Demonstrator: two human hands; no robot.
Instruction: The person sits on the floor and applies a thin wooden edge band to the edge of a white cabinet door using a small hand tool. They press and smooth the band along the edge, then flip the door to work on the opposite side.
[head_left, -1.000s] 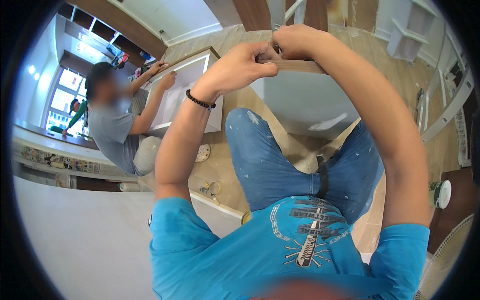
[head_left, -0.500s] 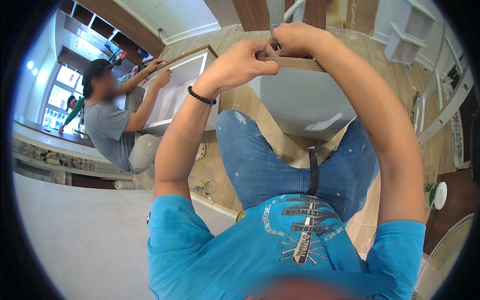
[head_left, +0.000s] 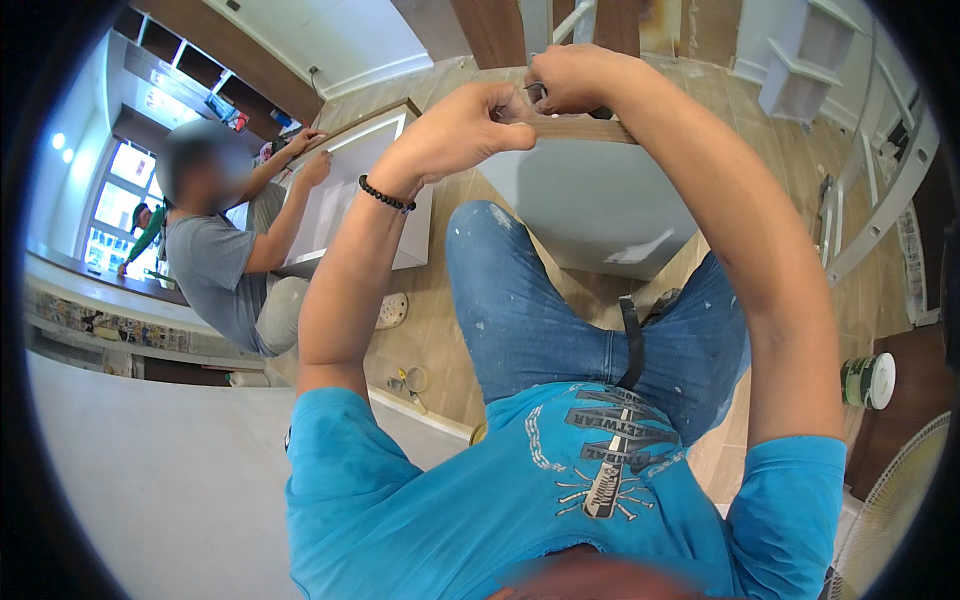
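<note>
Between my knees stands a pale grey cabinet box (head_left: 590,205) with a brown wooden edge strip (head_left: 585,129) along its top. My left hand (head_left: 485,125) is closed at the left end of this strip, thumb on the near side and fingers curled behind. Close beside it, my right hand (head_left: 570,80) is bent over the far side, its fingers pinched together. A small dark bit shows at those fingertips, too small and covered to name. The two hands nearly touch. What lies behind the strip is hidden by them.
To the left a person (head_left: 215,230) in grey handles another open white cabinet (head_left: 350,175). Farther off, someone in green (head_left: 150,230) leans at a counter. A ladder (head_left: 890,200), a white-lidded bucket (head_left: 868,381) and a fan (head_left: 890,510) are at right. Yellow-handled scissors (head_left: 410,382) lie on the floor.
My view has shifted slightly, so the cabinet and both hands sit a little more to the left. My fingers stay at the strip with small movements only.
</note>
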